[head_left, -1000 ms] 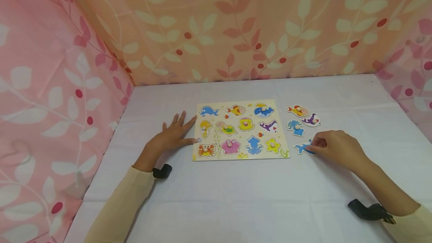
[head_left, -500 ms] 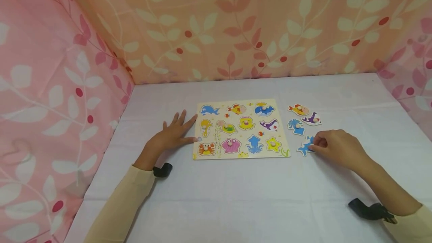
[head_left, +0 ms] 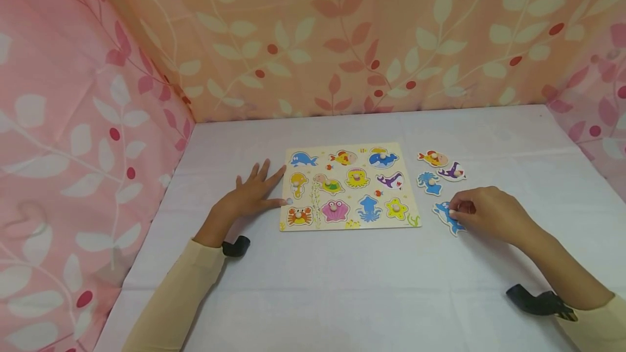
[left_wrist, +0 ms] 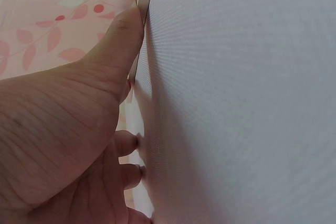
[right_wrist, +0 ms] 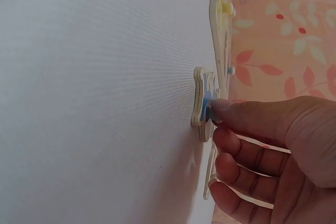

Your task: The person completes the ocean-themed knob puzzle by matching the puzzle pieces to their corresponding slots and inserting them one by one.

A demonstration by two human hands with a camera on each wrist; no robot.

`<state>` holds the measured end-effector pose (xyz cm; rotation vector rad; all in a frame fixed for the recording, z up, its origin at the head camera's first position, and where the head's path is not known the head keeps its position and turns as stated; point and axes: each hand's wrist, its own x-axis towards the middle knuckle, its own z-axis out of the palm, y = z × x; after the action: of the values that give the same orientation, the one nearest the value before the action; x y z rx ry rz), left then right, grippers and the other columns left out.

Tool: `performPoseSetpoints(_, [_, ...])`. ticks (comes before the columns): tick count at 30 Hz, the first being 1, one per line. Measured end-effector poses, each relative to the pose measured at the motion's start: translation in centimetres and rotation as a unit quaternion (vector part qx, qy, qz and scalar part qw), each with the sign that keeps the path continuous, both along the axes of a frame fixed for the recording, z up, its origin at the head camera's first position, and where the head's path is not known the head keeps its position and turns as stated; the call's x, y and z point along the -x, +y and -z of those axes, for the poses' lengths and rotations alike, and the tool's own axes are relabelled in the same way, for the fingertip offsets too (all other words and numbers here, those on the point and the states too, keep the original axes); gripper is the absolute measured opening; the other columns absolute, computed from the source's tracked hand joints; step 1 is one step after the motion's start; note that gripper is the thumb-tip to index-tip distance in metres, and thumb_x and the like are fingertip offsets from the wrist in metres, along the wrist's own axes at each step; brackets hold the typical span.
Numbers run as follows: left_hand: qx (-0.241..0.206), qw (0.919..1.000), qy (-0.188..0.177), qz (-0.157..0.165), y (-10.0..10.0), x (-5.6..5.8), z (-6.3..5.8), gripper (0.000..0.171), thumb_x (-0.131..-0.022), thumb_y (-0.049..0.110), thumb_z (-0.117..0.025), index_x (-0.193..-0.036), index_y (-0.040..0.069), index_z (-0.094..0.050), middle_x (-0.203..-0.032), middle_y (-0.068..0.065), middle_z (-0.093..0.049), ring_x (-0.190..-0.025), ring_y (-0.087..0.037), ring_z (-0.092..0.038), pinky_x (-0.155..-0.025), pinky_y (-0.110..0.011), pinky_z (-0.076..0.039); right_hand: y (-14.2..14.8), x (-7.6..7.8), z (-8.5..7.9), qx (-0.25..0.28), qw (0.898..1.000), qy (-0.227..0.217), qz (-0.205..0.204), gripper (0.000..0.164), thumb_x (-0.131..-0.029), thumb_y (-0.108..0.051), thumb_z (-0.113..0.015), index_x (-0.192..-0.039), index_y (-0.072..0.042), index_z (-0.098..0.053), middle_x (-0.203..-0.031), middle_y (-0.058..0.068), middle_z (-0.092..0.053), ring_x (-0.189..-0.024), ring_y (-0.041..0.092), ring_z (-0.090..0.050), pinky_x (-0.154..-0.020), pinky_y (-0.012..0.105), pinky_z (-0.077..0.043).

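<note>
A wooden sea-animal peg puzzle board lies flat on the white cloth. My left hand is spread at its left side, with the thumb and a fingertip against the edge. My right hand pinches the knob of a blue whale puzzle piece, right of the board. In the right wrist view the whale piece is tilted on edge to the camera, close over the cloth, thumb and forefinger at its knob. Beyond it lie a squid piece, a purple whale piece and a fish piece.
On the board sit several knobbed pieces, among them a starfish, a clam and a crab. Printed shapes without knobs show the blue whale, fish, purple whale and squid. Patterned curtains stand behind and at both sides.
The blue whale piece has turned counterclockwise in my right fingers, its tail swinging from the left to the lower right. My left hand and the board stay in place.
</note>
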<state>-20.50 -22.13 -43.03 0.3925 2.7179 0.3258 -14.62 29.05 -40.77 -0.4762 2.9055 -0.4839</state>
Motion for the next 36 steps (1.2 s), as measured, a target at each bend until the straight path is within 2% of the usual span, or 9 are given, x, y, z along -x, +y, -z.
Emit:
performPoseSetpoints(6, [-0.002,1.0000,0.001,0.000,0.0,0.0,0.0,0.098,-0.089,0.065,-0.065,-0.164,0.032,-0.012,-0.170,-0.015,0.008,-0.154,-0.043,0.010,-0.112,-0.077,0.002,0.0,-0.1,0.1,0.001,1.000,-0.007,0.000,0.016,-0.086,-0.024,-0.083,-0.097,-0.014,-0.076,-0.069,-0.008,-0.052,-0.068,0.013,-0.047,-0.059,0.029,-0.037])
performPoseSetpoints(15, [0.000,1.0000,-0.001,0.000,0.0,0.1,0.0,0.097,-0.090,0.063,-0.065,-0.164,0.031,-0.012,-0.169,-0.016,0.008,-0.154,-0.043,0.010,-0.111,-0.077,0.002,0.0,-0.4,0.3,-0.002,1.000,0.002,0.021,0.017,-0.085,-0.028,-0.083,-0.092,-0.014,-0.075,-0.067,-0.008,-0.053,-0.066,0.013,-0.048,-0.059,0.030,-0.037])
performPoseSetpoints(23, [-0.001,1.0000,-0.003,0.001,0.1,0.0,-0.1,0.096,-0.091,0.062,-0.065,-0.164,0.031,-0.011,-0.169,-0.016,0.008,-0.154,-0.043,0.011,-0.111,-0.077,0.003,0.2,-0.5,0.4,0.000,1.000,0.008,0.006,0.015,-0.086,-0.026,-0.082,-0.091,-0.014,-0.075,-0.068,-0.010,-0.056,-0.068,0.012,-0.050,-0.061,0.030,-0.039])
performPoseSetpoints(28, [-0.001,1.0000,-0.001,0.001,-0.1,0.1,0.2,0.097,-0.090,0.064,-0.064,-0.164,0.032,-0.011,-0.169,-0.016,0.009,-0.153,-0.043,0.012,-0.111,-0.077,0.003,0.2,-0.4,-0.2,-0.007,1.000,0.006,0.001,0.015,-0.086,-0.026,-0.082,-0.092,-0.014,-0.075,-0.069,-0.010,-0.056,-0.068,0.013,-0.050,-0.061,0.029,-0.041])
performPoseSetpoints(36, [0.000,1.0000,0.003,-0.001,-0.1,0.1,0.2,0.097,-0.089,0.066,-0.064,-0.164,0.033,-0.011,-0.170,-0.015,0.008,-0.154,-0.043,0.011,-0.111,-0.077,0.002,-0.7,0.2,-1.9,-0.004,0.999,0.033,-0.015,0.019,-0.084,-0.028,-0.085,-0.094,-0.014,-0.076,-0.070,-0.010,-0.056,-0.070,0.013,-0.050,-0.058,0.026,-0.041])
